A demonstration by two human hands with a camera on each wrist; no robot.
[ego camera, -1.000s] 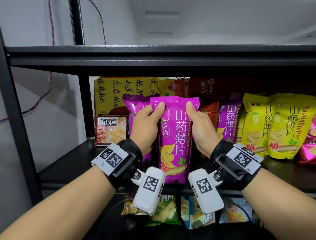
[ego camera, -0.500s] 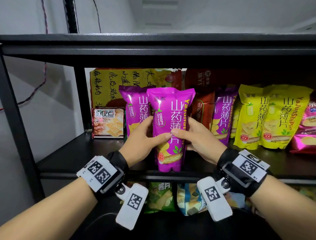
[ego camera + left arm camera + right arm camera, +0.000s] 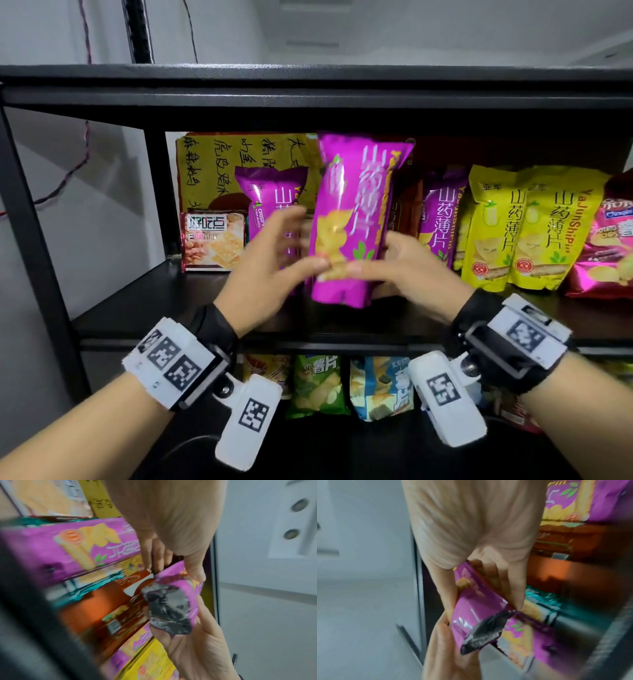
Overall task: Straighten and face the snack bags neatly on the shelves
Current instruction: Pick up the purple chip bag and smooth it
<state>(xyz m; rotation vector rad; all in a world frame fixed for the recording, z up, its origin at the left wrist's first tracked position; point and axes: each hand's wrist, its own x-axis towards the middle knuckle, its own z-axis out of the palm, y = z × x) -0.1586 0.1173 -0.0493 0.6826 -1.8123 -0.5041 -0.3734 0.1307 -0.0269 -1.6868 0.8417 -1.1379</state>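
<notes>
Purple snack bag [image 3: 349, 219] sits lifted off the shelf [image 3: 144, 308], tilted toward one o'clock, pinched low between my left hand [image 3: 270, 270] and right hand [image 3: 411, 274] fingers; mid-straightening, I judge it next needs standing upright, label forward, beside its twin [image 3: 270, 202] at nine o'clock.

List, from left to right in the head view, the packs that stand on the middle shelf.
Cracker pack → small purple bag → held purple bag → purple bag → two yellow bags → pink bag.
</notes>
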